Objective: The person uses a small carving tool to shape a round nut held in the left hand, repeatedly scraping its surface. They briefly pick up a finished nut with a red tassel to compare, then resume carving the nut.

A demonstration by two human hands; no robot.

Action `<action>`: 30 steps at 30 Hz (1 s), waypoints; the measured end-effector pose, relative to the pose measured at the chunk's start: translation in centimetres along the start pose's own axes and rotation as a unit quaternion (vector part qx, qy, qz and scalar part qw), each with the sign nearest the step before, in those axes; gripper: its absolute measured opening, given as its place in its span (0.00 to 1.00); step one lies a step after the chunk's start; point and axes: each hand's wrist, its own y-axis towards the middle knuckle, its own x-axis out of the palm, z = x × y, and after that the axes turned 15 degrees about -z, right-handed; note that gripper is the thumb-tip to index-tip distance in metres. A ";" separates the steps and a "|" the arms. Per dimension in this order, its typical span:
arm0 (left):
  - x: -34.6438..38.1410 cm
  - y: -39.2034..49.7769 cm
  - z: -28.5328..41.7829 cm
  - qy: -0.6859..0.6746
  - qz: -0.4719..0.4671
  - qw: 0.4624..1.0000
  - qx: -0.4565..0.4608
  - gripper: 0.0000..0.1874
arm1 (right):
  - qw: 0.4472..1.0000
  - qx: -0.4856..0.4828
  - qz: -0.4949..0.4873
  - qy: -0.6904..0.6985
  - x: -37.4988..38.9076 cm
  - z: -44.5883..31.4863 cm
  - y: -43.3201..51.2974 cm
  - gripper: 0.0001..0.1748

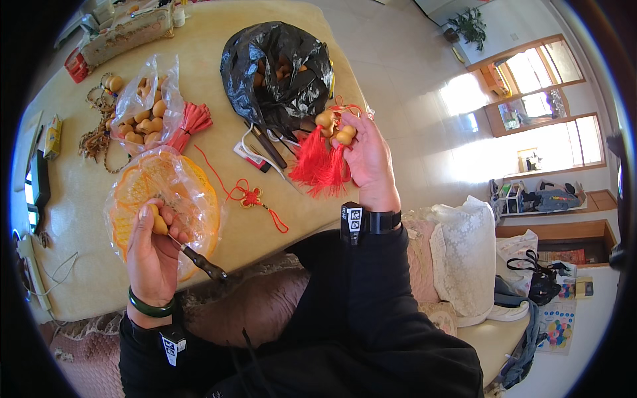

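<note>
My left hand (pixel 154 248) holds a small gourd (pixel 158 220) and a dark-handled awl (pixel 204 263), above an orange plastic basket (pixel 211 199) lined with clear plastic. My right hand (pixel 367 149) is at the table's right edge, with its fingers around small gourds (pixel 344 135) that have red tassels (pixel 318 166) hanging from them. Between my hands, a red cord with a gold-coloured knot ornament (pixel 250 197) lies on the table. A black plastic bag (pixel 273 74) with gourds inside stands just beyond my right hand. Whether my right fingers grip every tasselled gourd is unclear.
A clear bag of gourds (pixel 144 119), a bundle of red cords (pixel 191 124) and beaded braided cords (pixel 97 139) lie at the left. A dark tool (pixel 269 147) and a white tube (pixel 251 156) lie mid-table. An ornate box (pixel 127 40) stands at the far left.
</note>
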 end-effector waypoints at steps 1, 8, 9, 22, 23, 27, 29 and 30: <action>0.0 0.0 0.0 -0.003 -0.004 1.000 0.002 0.13 | 1.000 0.005 0.021 -0.019 0.2 0.1 -0.1 0.26; 0.0 -0.2 0.2 0.003 -0.004 1.000 0.003 0.13 | 0.992 -0.033 0.089 -0.083 1.8 0.3 0.2 0.22; 0.0 -0.2 0.2 0.003 -0.002 1.000 0.003 0.13 | 0.994 -0.037 0.078 -0.074 1.9 0.2 0.2 0.21; -0.2 -0.2 0.3 0.004 -0.008 1.000 0.007 0.12 | 0.960 -0.144 0.053 -0.235 5.8 1.4 -0.4 0.14; -0.2 -0.1 0.2 0.007 0.003 1.000 0.013 0.12 | 0.956 -0.160 -0.052 -0.240 7.3 1.9 -1.0 0.12; -0.6 0.3 0.0 0.015 0.014 0.998 0.057 0.11 | 0.897 -0.074 -0.297 -0.320 14.0 5.4 -5.8 0.09; -0.8 0.4 0.1 0.029 0.015 0.997 0.071 0.10 | 0.864 -0.104 -0.369 -0.326 16.5 7.0 -7.5 0.12; -0.9 0.5 0.2 0.036 0.013 0.997 0.073 0.10 | 0.855 -0.091 -0.379 -0.343 17.1 7.4 -8.1 0.13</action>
